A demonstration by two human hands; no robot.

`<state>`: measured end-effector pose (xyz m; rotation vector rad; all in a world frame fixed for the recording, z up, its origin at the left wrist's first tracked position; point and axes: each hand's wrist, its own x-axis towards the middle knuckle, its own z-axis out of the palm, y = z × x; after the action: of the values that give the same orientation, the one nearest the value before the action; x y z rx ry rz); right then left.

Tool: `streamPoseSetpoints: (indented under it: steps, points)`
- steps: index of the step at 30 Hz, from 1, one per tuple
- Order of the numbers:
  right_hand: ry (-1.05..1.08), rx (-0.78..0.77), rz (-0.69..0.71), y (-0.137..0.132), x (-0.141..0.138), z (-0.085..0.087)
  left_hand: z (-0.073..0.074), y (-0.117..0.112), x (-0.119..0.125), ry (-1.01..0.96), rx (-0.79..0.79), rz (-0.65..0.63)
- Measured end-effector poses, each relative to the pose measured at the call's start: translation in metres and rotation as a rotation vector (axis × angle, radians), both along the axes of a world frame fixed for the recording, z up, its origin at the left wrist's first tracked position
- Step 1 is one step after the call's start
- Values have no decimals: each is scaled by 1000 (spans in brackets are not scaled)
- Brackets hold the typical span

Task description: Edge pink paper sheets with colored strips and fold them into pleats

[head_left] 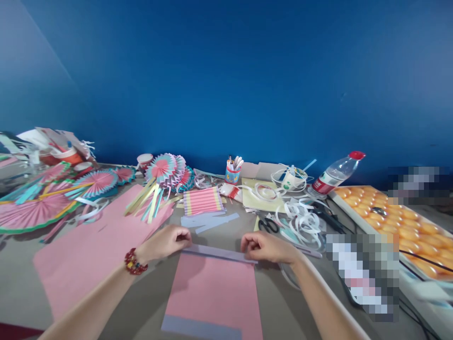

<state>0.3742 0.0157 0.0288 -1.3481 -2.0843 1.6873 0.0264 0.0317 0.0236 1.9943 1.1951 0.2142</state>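
Note:
A pink sheet of paper (217, 293) lies in front of me, with a lavender paper strip (219, 253) along its far edge. My left hand (170, 242) is closed in a pinch at the strip's left end. At the right end, the curled fingers of my right hand (267, 246) pinch the same strip. Another lavender band (201, 328) crosses the near part of the sheet. Just beyond my hands are loose lavender strips (208, 220) and a pleated pink, yellow and purple paper (202, 200).
Black-handled scissors (269, 225) and curled white strips (300, 222) lie beyond my right hand. A tilted plastic bottle (336, 174) stands near the orange-patterned box (399, 217). Left are paper fans (35, 208) and a large pink sheet (88, 250). A pen cup (232, 174) stands by the blue wall.

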Motion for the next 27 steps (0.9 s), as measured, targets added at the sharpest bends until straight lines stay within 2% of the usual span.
streamPoseSetpoints:
  steps: [5,9,13,15,18,20,24,27]
  points:
    - [36,81,-47,1,0,2,4,1,-1,-3,29,7]
    - [130,129,-148,3,1,2,3,2,0,-58,46,30]
    - [221,175,-273,7,1,-4,0,3,0,-138,73,85]
    - [271,225,-345,10,0,-9,5,6,0,-183,76,116]
    - [357,268,-417,13,-5,-16,32,22,2,-190,177,122]
    - [392,299,-463,14,-9,-19,58,44,4,-75,353,100]
    - [276,393,-537,15,-13,-26,106,112,14,3,522,191]
    - [198,435,-553,16,-12,-33,125,162,22,78,620,290]
